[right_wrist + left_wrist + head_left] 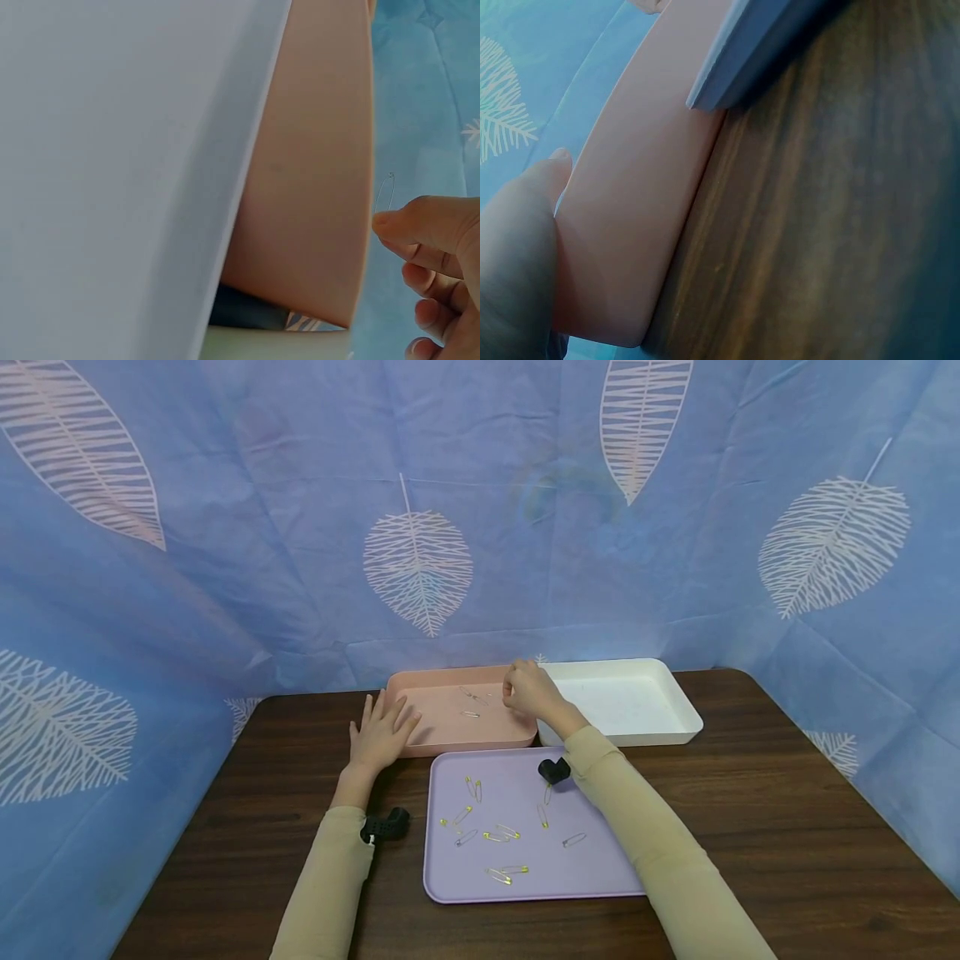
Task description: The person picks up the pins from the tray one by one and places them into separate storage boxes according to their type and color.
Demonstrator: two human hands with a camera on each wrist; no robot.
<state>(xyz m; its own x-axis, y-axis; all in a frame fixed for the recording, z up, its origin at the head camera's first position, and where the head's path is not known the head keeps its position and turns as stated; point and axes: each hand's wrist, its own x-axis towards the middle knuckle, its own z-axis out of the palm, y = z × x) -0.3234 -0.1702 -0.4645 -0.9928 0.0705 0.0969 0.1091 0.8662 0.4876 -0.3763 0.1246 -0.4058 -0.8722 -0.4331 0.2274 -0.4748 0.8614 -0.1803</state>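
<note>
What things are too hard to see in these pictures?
- Head view: silver pins in the pink plastic tray are too small to count.
- Right wrist view: the thin wire safety pin pinched by the right hand; fingers hide its lower end.
- Left wrist view: the left hand is blurred and cut off by the edge.

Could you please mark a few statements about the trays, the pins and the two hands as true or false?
1. The right hand pinches a safety pin over the pink tray. True.
2. The left hand grips a pin. False: it rests with straight fingers against the pink tray's left end.
3. Pins lie loose on the purple tray. True.
4. The white tray is full of pins. False: no pins show in it.
</note>
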